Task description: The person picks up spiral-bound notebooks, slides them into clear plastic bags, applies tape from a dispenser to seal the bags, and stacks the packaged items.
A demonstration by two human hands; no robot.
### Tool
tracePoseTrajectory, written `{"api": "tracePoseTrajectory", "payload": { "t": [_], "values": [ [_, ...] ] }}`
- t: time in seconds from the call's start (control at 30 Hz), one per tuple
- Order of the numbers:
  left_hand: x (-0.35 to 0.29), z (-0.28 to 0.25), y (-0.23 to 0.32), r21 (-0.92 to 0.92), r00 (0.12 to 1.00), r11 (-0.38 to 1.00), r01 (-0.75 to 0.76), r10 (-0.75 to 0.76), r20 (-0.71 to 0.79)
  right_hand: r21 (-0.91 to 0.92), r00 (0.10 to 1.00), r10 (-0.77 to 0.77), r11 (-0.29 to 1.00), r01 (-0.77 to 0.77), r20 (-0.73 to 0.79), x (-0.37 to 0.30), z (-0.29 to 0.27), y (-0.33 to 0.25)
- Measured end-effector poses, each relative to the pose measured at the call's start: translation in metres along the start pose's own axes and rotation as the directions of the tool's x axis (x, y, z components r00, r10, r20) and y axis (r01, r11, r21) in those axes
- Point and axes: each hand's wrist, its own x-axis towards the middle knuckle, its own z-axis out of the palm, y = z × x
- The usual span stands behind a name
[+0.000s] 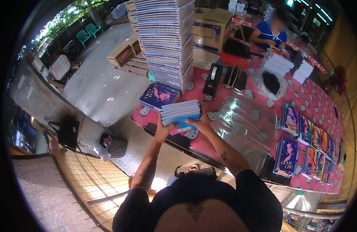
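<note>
Gripping a small stack of blue-edged notebooks (181,112) from both ends, the left hand (162,128) closes on its left end and the right hand (201,124) on its lower right corner; the stack is held level just above the near edge of a table covered in a pink cat-patterned cloth (314,101). Just beyond the stack lies a dark purple notebook with a cartoon cover (158,95), at the foot of a tall pile of spiral-bound notebooks (167,38). To the right of the hands, sheets of clear plastic wrap (246,116) rest on the cloth, with a black tape dispenser (212,78) behind them. Rows of illustrated notebooks (306,143) line the table's right side. At the far end, a person in a blue top (272,33) sits beside a cardboard box (211,29)
</note>
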Motion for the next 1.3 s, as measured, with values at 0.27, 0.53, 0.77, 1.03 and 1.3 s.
{"api": "tracePoseTrajectory", "payload": {
  "t": [0.27, 0.53, 0.77, 1.03, 1.3],
  "values": [
    [0.003, -0.016, 0.004, 0.034, 0.998, 0.999, -0.005, 0.003, 0.059, -0.089, 1.0, -0.028, 0.996, 0.028, -0.007, 0.008, 0.01, 0.006],
    [0.013, 0.088, 0.146, 0.905, 0.728, 0.138, -0.402, 0.648, 0.225, -0.017, 0.998, 0.065, 0.998, -0.065, -0.003, 0.008, -0.011, 0.013],
    [0.023, 0.095, 0.104, 0.881, 0.865, 0.048, -0.471, 0.221, 0.45, -0.011, 0.996, 0.086, 0.996, -0.086, 0.022, 0.002, -0.012, 0.009],
    [0.039, 0.064, 0.132, 0.906, 0.911, -0.101, -0.412, -0.027, 0.411, -0.125, 0.994, 0.099, 0.988, -0.094, 0.039, 0.008, -0.007, -0.003],
    [0.049, 0.076, 0.142, 0.847, 0.847, 0.005, -0.531, 0.015, 0.531, -0.291, 0.999, -0.035, 0.956, 0.024, -0.035, 0.006, -0.031, -0.04]
  ]
}}
